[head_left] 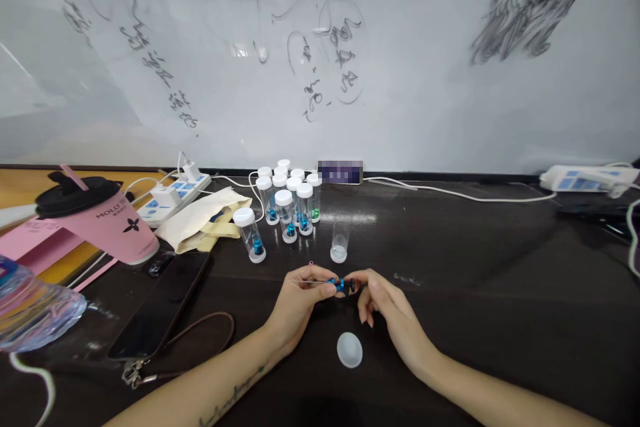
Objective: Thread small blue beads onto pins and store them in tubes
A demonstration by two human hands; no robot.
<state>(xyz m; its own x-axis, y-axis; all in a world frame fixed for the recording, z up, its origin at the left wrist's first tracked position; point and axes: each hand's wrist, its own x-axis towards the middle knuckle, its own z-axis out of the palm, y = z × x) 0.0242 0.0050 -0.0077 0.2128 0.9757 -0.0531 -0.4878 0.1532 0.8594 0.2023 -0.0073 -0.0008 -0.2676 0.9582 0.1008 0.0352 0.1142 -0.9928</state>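
Observation:
My left hand [305,290] pinches a small blue-and-black part [341,285] between thumb and fingers. A thin, pale rod or needle runs left from it across my fingers. My right hand [380,297] meets the part's black end with its index fingertip, the other fingers curled below. A round white cap [349,349] lies on the table just below my hands. Beyond them stands an uncapped clear tube [339,248] with a white base. To its left is a capped clear tube [251,237] with a blue piece inside.
Several more white-capped tubes [287,217] cluster near the whiteboard [415,80]. At left are a pink cup [117,220], a phone [160,307] with a strap, a plastic bottle [40,310], a cloth pouch [200,217] and a power strip [175,197]. Another power strip [587,180] sits at right.

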